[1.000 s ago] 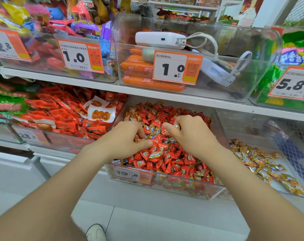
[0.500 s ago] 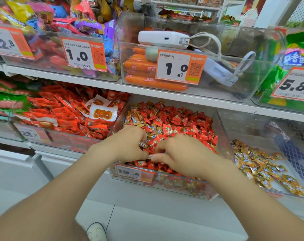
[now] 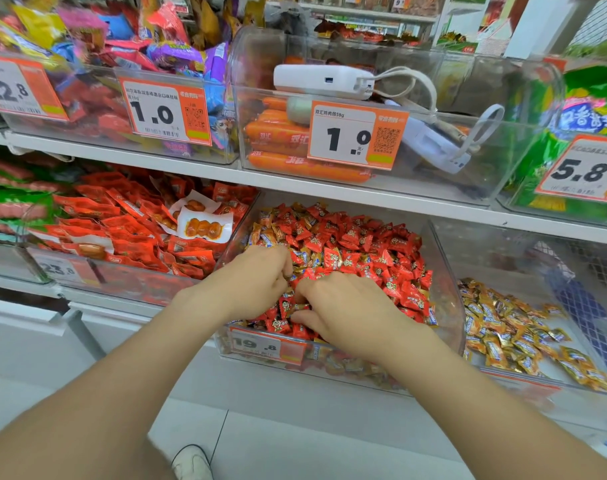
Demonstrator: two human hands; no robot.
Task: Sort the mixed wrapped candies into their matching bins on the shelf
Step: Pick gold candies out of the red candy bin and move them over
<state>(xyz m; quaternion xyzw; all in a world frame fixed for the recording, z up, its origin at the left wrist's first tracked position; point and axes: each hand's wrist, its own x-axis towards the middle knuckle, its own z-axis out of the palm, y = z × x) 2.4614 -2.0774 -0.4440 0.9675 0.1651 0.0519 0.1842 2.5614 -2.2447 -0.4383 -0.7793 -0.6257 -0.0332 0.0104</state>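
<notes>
Your left hand (image 3: 257, 284) and right hand (image 3: 345, 315) are both down in the middle clear plastic bin (image 3: 446, 282), in the row below the white shelf board (image 3: 191, 169). They are knuckles up and almost touching each other near the bin's front. The bin is heaped with small red wrapped candies (image 3: 371, 251), with gold wrapped candies (image 3: 264, 239) scattered among them, mostly along the left side. Your left grip is curled under, fingertips buried in the pile. Your right grip is bent the same way, thumb lying on the wrappers. I cannot tell whether either grip is clamped on a candy. An orange-and-white price tag (image 3: 260, 344) reading 19.8 sits on the bin's front, just below your hands. The neighbouring clear bin (image 3: 503, 244) to the right holds a thin layer of loose gold candies (image 3: 503, 337).
</notes>
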